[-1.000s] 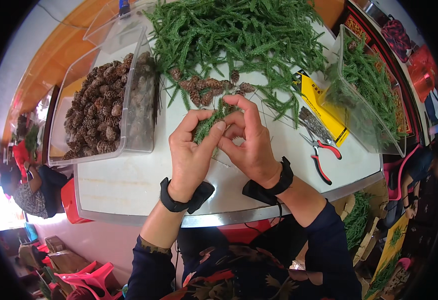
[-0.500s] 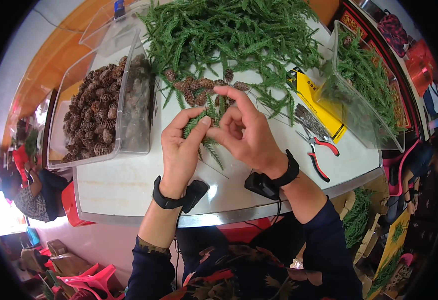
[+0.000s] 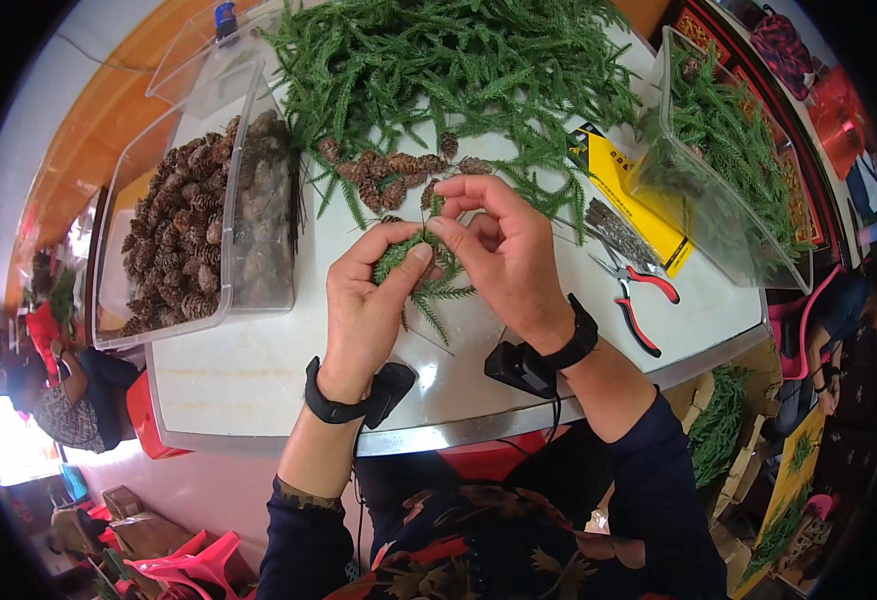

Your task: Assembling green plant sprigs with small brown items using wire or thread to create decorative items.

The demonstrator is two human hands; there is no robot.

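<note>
Between thumb and forefinger, my left hand [image 3: 366,295] pinches a small bunch of green artificial pine sprigs [image 3: 442,308] above the white table [image 3: 258,385]. Close against it, my right hand [image 3: 506,258] has its thumb and forefinger together at the top of the bunch, on a thin upright stem. Part of the bunch is hidden behind my fingers. Just beyond my hands lie several loose brown pine cones [image 3: 391,170]. To the right rest red-and-black pliers [image 3: 634,298], jaws apart, beside a bundle of dark wires [image 3: 618,236] on a yellow card package [image 3: 623,185].
A clear plastic bin [image 3: 260,290] full of pine cones [image 3: 183,220] stands at left. Green sprigs [image 3: 458,75] heap across the far side. Another clear bin [image 3: 758,275] of greenery leans at right. A person [image 3: 78,390] sits at far left. Black devices are strapped to both my wrists.
My right hand's thumb and forefinger, apart before, have come together at the top of the bunch. My left hand keeps its pinch. The whole view has shifted slightly.
</note>
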